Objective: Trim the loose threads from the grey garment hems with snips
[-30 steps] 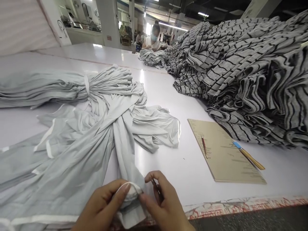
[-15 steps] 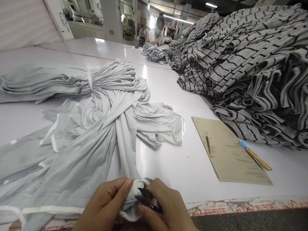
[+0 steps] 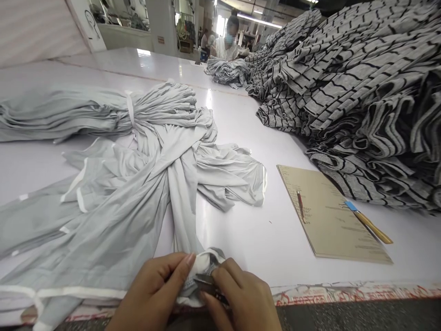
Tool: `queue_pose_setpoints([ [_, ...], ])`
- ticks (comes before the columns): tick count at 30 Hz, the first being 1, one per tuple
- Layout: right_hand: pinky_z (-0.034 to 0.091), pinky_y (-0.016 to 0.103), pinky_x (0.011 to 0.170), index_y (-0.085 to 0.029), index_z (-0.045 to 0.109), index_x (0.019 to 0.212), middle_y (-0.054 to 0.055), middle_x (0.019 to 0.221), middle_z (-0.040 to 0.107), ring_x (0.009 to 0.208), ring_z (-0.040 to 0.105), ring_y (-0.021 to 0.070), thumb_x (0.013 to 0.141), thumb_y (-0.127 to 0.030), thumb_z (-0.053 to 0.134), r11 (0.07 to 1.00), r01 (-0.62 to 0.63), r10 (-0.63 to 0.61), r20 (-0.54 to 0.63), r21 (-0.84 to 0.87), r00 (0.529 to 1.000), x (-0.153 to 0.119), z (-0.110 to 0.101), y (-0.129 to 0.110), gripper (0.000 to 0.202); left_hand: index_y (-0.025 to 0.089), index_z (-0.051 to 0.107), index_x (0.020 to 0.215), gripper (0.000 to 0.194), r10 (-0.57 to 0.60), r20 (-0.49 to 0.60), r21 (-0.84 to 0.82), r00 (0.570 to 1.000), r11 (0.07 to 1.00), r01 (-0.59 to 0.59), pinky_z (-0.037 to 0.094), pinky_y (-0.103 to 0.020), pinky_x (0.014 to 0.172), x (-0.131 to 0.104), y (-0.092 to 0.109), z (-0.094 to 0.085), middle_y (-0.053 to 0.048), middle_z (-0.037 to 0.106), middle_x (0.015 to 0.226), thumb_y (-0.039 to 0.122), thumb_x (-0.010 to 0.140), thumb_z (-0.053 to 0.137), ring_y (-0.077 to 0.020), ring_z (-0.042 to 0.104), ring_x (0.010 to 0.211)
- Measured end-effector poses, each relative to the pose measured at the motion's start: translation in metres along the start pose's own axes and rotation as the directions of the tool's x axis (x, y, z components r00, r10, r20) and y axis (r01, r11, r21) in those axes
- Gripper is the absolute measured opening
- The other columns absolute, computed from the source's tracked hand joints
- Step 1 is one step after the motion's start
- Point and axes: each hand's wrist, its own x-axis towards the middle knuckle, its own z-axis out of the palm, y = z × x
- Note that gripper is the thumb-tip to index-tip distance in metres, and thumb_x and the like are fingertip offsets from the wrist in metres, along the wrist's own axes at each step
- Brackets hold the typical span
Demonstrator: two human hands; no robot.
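Near the table's front edge, my left hand (image 3: 156,289) pinches the edge of a pale grey garment (image 3: 138,202) between thumb and fingers. My right hand (image 3: 241,294) is closed on small dark snips (image 3: 206,281), whose blades lie close together against the cloth between my hands. White tape runs along the garment's hems. Its body spreads across the table up to a tied bundle of the same grey fabric (image 3: 62,112), bound with a white strip. My right fingers partly hide the snips.
On the right, a brown board (image 3: 330,220) bears a dark red pen (image 3: 301,207) and a yellow-handled tool (image 3: 374,227). Behind it rises a big heap of striped fabric (image 3: 337,82). A small grey pile (image 3: 229,71) and a masked person (image 3: 227,46) are farther back.
The snips' blades, spread apart before, have come together at the cloth. The grey fabric between my hands has shifted slightly, and the view has moved a little.
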Motion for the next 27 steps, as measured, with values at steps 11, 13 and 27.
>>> queue_pose_setpoints([
  [11, 0.042, 0.023, 0.055, -0.023, 0.057, 0.089, 0.000, 0.080, 0.062, 0.065, 0.060, 0.0170, 0.084, -0.028, 0.057, 0.917, -0.184, 0.150, 0.121, 0.353, 0.981, 0.0012, -0.0087, -0.0050, 0.007, 0.013, 0.064, 0.059, 0.031, -0.135, 0.079, -0.295, 0.988, 0.943, 0.153, 0.037, -0.017, 0.046, 0.0050, 0.0017, -0.0042, 0.003, 0.052, 0.050, 0.040, 0.065, 0.079, -0.0093, 0.042, 0.048],
  [13, 0.042, 0.023, 0.056, -0.023, 0.057, 0.089, 0.000, 0.080, 0.061, 0.065, 0.060, 0.0169, 0.085, -0.027, 0.054, 0.938, -0.131, 0.107, 0.093, 0.320, 0.990, 0.0020, -0.0067, -0.0043, 0.006, 0.012, 0.063, 0.057, 0.031, -0.142, 0.096, -0.343, 0.985, 0.925, 0.166, 0.037, -0.017, 0.045, 0.0058, 0.0029, -0.0037, 0.003, 0.052, 0.049, 0.037, 0.063, 0.080, -0.0087, 0.042, 0.047],
  [27, 0.037, 0.025, 0.049, -0.024, 0.056, 0.089, 0.000, 0.076, 0.060, 0.058, 0.062, 0.0181, 0.090, -0.028, 0.049, 0.991, -0.096, 0.091, 0.066, 0.092, 0.994, 0.0007, -0.0088, -0.0056, 0.008, 0.014, 0.065, 0.059, 0.028, -0.051, 0.099, -0.199, 0.994, 0.978, 0.070, 0.039, -0.016, 0.049, 0.0075, -0.0035, -0.0056, 0.004, 0.052, 0.055, 0.037, 0.072, 0.074, -0.0095, 0.039, 0.053],
])
